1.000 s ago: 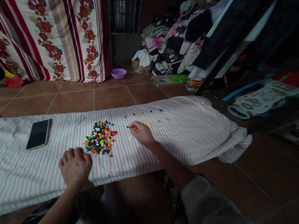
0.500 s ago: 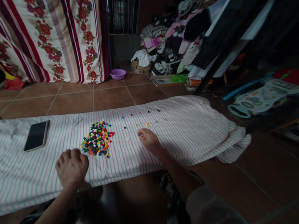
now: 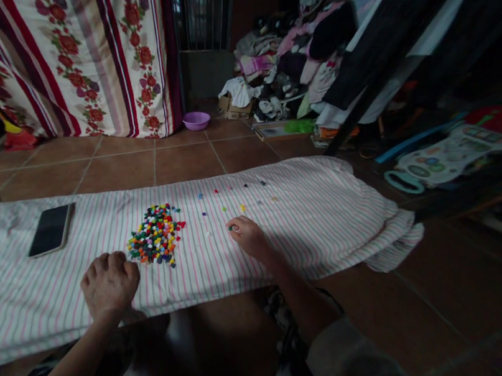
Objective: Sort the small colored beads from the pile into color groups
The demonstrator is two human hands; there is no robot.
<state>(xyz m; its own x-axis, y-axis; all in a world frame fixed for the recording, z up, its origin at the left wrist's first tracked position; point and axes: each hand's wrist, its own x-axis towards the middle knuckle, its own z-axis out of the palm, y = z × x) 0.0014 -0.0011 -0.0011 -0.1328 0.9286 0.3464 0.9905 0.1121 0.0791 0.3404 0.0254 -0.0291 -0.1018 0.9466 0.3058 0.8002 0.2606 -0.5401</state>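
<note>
My right hand is pinched just above the striped cloth, with a small dark green bead at its fingertips. Ahead of it, tiny single beads of different colours lie apart in loose rows, among them a yellow bead, a lime green bead and a red bead. A white bead lies to its left. My left hand rests curled, back up, on the cloth near its front edge. Right beside it is a heap of many-coloured beads.
A dark-screened phone lies at the left on the striped cloth, which covers a long low surface. Beyond, on the tiled floor, are a purple basin, a red dustpan and a large pile of clothes.
The camera view has shifted a little, so the heap, phone and left hand appear further left. My right hand stays in nearly the same place, still pinching the dark green bead.
</note>
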